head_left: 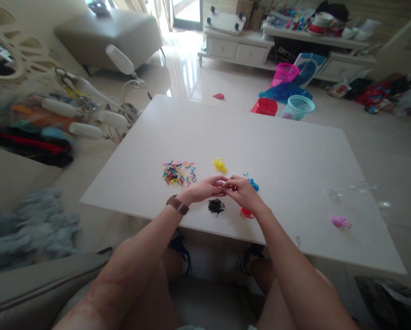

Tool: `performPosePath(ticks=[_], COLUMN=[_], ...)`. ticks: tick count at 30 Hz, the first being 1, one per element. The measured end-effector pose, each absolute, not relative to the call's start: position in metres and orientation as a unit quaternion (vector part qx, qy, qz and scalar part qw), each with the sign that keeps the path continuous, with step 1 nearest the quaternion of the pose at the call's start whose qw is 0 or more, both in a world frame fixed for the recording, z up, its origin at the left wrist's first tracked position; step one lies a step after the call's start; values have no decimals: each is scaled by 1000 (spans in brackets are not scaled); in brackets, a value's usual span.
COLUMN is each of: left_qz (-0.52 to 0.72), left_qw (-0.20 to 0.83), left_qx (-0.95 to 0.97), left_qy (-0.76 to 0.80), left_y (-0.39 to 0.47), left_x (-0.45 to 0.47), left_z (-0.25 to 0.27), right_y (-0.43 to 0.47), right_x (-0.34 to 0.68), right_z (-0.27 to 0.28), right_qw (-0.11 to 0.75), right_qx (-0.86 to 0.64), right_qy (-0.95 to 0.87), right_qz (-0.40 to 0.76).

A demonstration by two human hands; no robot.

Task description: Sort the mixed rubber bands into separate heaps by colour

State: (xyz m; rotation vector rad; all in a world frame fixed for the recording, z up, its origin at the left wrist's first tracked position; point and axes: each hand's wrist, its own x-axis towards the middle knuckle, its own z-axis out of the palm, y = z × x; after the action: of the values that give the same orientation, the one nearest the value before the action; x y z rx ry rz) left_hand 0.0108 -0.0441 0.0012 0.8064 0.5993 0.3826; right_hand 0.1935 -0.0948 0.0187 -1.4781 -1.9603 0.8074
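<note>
My left hand, with a brown-strapped watch at its wrist, meets my right hand just above the table. Fingers of both hands are pinched together; a bit of pink shows between them, too small to make out. Around them lie piles of what look like small elastic bands: a mixed-colour pile to the left, a yellow pile beyond the hands, and a black pile on the near side. Partly hidden by my right hand and forearm are a blue pile and a red pile.
The piles lie on a white table. A pink-purple toy-like object and a blurred clear item are at its right. Past the far edge stand a red container and a light-blue basket. A white lamp stands left.
</note>
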Motion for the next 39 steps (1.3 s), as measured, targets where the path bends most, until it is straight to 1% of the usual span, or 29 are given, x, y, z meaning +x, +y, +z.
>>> performPosePath(ticks=[3,9,12,15,17,21,24,26,28,31,33,35,39], left_qz=[192,193,174,151,134,77,72,93,143,223,253,276,300], left_qw=[850,828,759,639,576,542,515,509,520,572,622,646,623], left_qx=[389,407,513,665,728,775,801,797,761,675,628,606,604], left_qy=[298,336,359,357,347,315,297,312,361,409,393,374,396], left_y=[-45,-42,-38,-37,-40,-47,-47,-45,-44,-43,-43,-41,-33], left_x=[11,9,5,2,2,5,6,6,5,8,11,15,19], left_z=[1,-6,-8,-6,-2,-1,-4,-5,-6,-6,-7,-8,-10], right_y=[-96,-96,-94,-91,-90,-91,-92,-93,-94,-94,-94,-93,-92], right_x=[191,193,197,199,198,195,194,194,194,192,190,189,191], right_z=[22,26,26,25,24,22,21,20,19,18,18,18,19], right_qw=[282,326,345,350,348,347,346,345,343,340,340,342,350], right_qx=[-559,-604,-628,-636,-636,-633,-633,-635,-635,-633,-629,-626,-637], right_qy=[-722,-679,-652,-642,-642,-646,-644,-642,-643,-646,-647,-648,-630], right_qz=[293,261,247,248,249,248,252,255,256,259,264,267,274])
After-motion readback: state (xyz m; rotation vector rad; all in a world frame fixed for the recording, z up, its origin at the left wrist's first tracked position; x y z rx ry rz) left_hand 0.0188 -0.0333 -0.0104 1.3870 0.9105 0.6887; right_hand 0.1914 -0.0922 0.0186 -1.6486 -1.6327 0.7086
